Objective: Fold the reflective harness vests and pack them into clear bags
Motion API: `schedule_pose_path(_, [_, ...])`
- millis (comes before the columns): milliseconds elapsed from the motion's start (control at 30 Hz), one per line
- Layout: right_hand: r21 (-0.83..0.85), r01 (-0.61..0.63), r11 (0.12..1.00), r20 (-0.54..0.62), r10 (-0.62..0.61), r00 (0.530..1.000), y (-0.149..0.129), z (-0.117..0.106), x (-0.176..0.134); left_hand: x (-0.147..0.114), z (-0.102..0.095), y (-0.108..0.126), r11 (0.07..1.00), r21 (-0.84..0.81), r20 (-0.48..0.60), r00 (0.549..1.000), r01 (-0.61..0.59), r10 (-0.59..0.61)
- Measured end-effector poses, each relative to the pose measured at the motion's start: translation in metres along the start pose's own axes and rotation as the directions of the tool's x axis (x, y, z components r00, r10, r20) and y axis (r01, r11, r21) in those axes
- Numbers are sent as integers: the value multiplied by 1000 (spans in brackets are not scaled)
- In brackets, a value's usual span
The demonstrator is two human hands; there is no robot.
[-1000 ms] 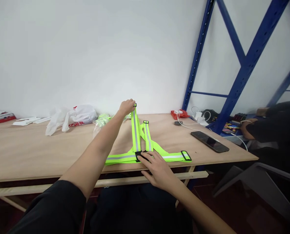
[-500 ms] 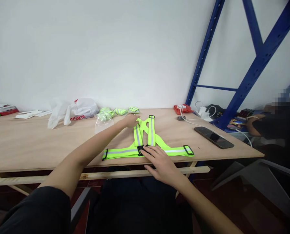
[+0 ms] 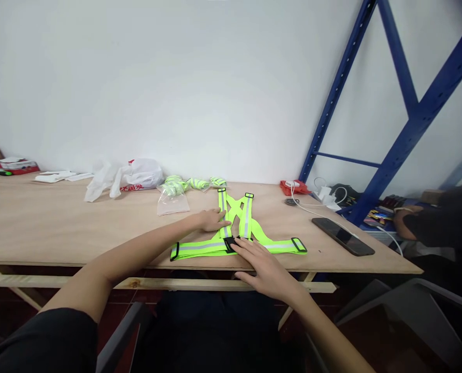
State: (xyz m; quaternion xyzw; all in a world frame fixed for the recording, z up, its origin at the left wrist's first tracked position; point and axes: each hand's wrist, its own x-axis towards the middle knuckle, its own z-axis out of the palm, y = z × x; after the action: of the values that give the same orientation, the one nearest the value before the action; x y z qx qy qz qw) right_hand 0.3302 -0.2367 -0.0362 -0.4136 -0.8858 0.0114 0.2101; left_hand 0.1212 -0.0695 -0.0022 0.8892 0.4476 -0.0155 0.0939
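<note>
A neon yellow-green reflective vest [image 3: 246, 220] of elastic straps lies spread on the wooden table, its two shoulder straps pointing to the wall and crossing behind. Grey reflective stripes run along the straps. My left hand [image 3: 211, 220] rests with fingers stretched out on the left shoulder strap, below its black slider. Over the black buckle [image 3: 229, 244] at the middle of the waist band lies my right hand [image 3: 260, 264], fingers extended, hiding part of the band. Black sliders sit at both ends of the waist band.
Folded vests in clear bags [image 3: 173, 187] lie by the wall, beside a white plastic bag [image 3: 141, 174]. A phone [image 3: 343, 236], a white cable and a red bag [image 3: 295, 187] are at the right. Blue rack posts [image 3: 394, 140] stand there, near a person's arm [image 3: 404, 223].
My left hand has come from the far top of the left strap down toward me, and that strap now lies straight. My right hand stays at the buckle. The view has shifted slightly.
</note>
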Motion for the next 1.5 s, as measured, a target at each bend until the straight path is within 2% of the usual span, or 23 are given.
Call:
schedule_pose_path(100, [13, -43, 999, -123, 44, 991, 15, -11, -10, -35, -18, -7, 995, -83, -70, 996, -54, 49])
schedule_pose_path(200, [-25, -115, 993, -310, 101, 945, 36, -28, -27, -95, -28, -16, 986, -154, -166, 985, -68, 42])
schedule_pose_path(333, [-76, -155, 985, -462, 103, 881, 44, -40, -39, -168, -13, -25, 958, -286, -240, 968, -1, -70])
schedule_pose_path(433, [-123, -109, 986, -418, 48, 907, 28, -32, -30, -186, 7, -27, 937, -348, -256, 960, 20, -116])
schedule_pose_path(533, [-160, -41, 986, -323, -13, 946, 6, -15, -16, -182, 16, -28, 929, -371, -306, 945, -4, -118])
schedule_pose_path(667, [-161, -4, 987, -222, -32, 974, -6, 3, -6, -178, 15, -29, 905, -426, -318, 937, -7, -143])
schedule_pose_path(833, [-153, -36, 987, -144, 14, 990, -5, 7, -8, -187, 14, -37, 848, -529, -271, 952, -23, -143])
schedule_pose_path(967, [-144, -50, 988, -156, 27, 987, -3, 9, -8, -188, 18, -41, 827, -561, -298, 941, -39, -158])
schedule_pose_path(1067, [-117, -49, 992, -182, 27, 983, -2, 11, -6, -183, 21, -41, 821, -569, -372, 908, -58, -193])
schedule_pose_path(1167, [-87, -54, 995, -177, 38, 984, -1, 12, -6, -174, 18, -37, 780, -611, -499, 831, -135, -247])
schedule_pose_path(1267, [-71, -73, 995, -159, 61, 985, -2, 13, -7, -156, 6, -24, 694, -658, -615, 740, -291, -273])
schedule_pose_path(1367, [-55, -77, 995, -151, 68, 986, -2, 13, -9, -124, -10, 5, 598, -645, -707, 668, -475, -232])
schedule_pose_path(1400, [-47, -76, 996, -150, 68, 986, -2, 13, -9, -112, -13, 17, 572, -628, -729, 655, -528, -197])
schedule_pose_path(1500, [-25, -73, 997, -146, 68, 987, 0, 12, -10, -73, -12, 58, 486, -641, -721, 683, -594, -116])
